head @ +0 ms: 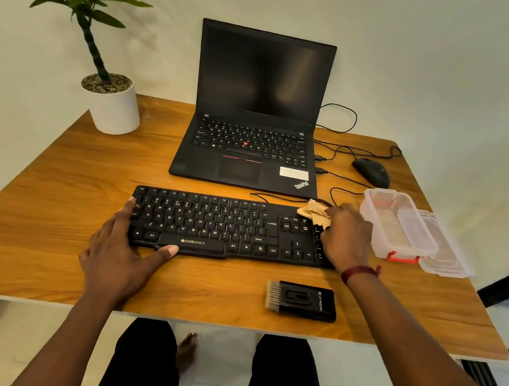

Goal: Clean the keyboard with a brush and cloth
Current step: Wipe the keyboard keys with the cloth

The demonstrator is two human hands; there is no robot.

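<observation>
A black keyboard (218, 225) lies across the middle of the wooden desk (48, 180). My left hand (123, 255) rests on its left end, fingers spread, thumb along the front edge. My right hand (346, 237) sits on the keyboard's right end, pressing a crumpled beige cloth (313, 214) onto the top right keys. A black brush (302, 300) with pale bristles at its left end lies flat on the desk, just in front of the keyboard's right half, touched by neither hand.
An open black laptop (250, 145) stands behind the keyboard. A clear plastic box (394, 228) and its lid (447, 253) sit at the right, close to my right hand. A black mouse (371, 172) with cables lies behind them. A potted plant (110, 103) occupies the far left corner.
</observation>
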